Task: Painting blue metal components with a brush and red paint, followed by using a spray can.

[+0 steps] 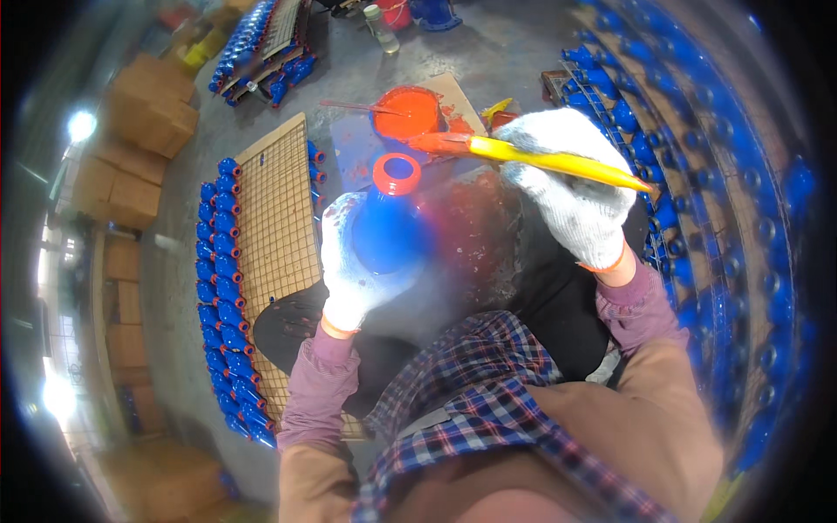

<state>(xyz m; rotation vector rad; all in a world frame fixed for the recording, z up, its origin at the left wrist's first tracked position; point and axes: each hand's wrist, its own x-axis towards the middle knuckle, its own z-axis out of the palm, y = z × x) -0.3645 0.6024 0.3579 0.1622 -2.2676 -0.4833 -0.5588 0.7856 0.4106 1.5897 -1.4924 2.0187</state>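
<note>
A blue bottle-shaped vase (390,228) with an orange-red rim stands in the grip of my left hand (344,253), which wears a white knit glove. Its mouth points up toward me. My gloved right hand (571,179) is closed round the yellow handle of a paintbrush (532,158). The brush lies nearly level, and its orange-coated bristles are just above and right of the vase's rim. Beyond them sits a bowl of orange paint (406,113) with a stick resting in it. A smear in the picture blurs the vase's right side.
On my left, a wire-mesh board (277,209) has rows of blue vases (228,288) with red rims along its edge. Racks of more blue vases (689,174) fill the right side. Cardboard boxes (144,113) are stacked at far left. A bottle (382,30) and buckets (433,13) stand at the back.
</note>
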